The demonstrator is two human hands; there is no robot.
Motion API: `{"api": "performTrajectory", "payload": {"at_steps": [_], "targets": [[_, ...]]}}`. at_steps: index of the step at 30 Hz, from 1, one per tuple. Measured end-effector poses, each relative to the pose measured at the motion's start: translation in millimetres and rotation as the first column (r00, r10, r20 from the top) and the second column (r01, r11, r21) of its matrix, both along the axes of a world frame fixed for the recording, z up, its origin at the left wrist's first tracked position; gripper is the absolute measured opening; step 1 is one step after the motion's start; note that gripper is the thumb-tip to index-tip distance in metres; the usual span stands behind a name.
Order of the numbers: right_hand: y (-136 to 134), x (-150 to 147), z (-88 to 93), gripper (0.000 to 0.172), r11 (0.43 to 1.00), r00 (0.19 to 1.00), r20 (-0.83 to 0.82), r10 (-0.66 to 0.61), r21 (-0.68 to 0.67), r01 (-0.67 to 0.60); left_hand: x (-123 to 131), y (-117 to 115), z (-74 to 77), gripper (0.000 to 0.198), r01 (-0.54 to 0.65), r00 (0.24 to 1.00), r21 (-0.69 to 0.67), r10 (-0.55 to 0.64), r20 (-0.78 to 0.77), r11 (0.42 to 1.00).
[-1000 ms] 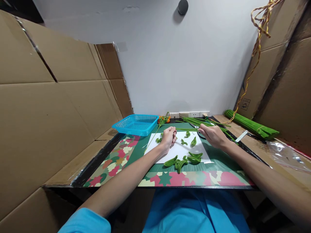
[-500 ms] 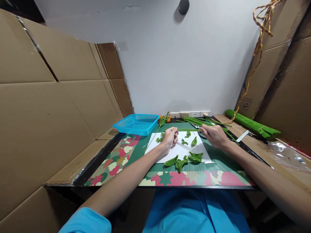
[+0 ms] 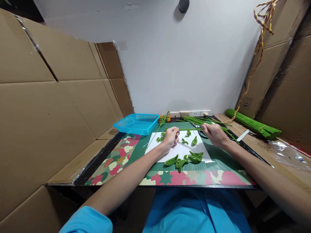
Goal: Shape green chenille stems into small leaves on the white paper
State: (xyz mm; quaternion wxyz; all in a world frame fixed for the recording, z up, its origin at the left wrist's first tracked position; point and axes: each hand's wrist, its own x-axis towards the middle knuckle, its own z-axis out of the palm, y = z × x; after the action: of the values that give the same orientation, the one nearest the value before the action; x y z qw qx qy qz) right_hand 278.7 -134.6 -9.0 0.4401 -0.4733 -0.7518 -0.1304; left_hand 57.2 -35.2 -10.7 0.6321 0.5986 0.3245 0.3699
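The step in hand looks to be the handling of a single fuzzy green stem (image 3: 190,129), drawn out nearly straight between the left hand (image 3: 171,138) and the right hand (image 3: 215,134) above the far edge of the white paper (image 3: 181,150). The left fingers are curled in tight, with thumb and forefinger seemingly pinching one end; the right fingers are bunched narrow about the other end, though how much of the stem runs inside that fist cannot be told. The exposed length lies level in the gap, leaving the fingertips of both hands at roughly the same height. To my eye, the next move calls for an even pinch at each end and a light touch, since so thin a stem would probably kink if one side pulled harder. Curled green pieces (image 3: 195,159) lie at the paper's near edge, some of them over onto the green counter (image 3: 225,161), and a pointed leaf shape (image 3: 194,140) rests on the sheet between the hands. Just beyond the right hand are loose green stems (image 3: 194,120) and scissors (image 3: 197,126) (partly hidden, so their handles are hard to read). The blue basket (image 3: 148,132) stands farther off, to the left.
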Motion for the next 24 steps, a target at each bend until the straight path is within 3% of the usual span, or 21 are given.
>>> {"api": "performTrajectory", "payload": {"at_steps": [17, 24], "targets": [[0.5, 0.0, 1.0, 0.039, 0.997, 0.998, -0.005, -0.062, -0.045, 0.062, -2.3, 1.8, -1.7, 0.033, -0.035, 0.999, -0.006, 0.035, 0.000, 0.999], [-1.4, 0.6, 3.1, 0.039, 0.996, 0.997, -0.029, -0.075, -0.052, 0.074, -6.3, -1.5, 1.6, 0.040, 0.032, 0.999, -0.068, -0.031, 0.015, 0.997]]}}
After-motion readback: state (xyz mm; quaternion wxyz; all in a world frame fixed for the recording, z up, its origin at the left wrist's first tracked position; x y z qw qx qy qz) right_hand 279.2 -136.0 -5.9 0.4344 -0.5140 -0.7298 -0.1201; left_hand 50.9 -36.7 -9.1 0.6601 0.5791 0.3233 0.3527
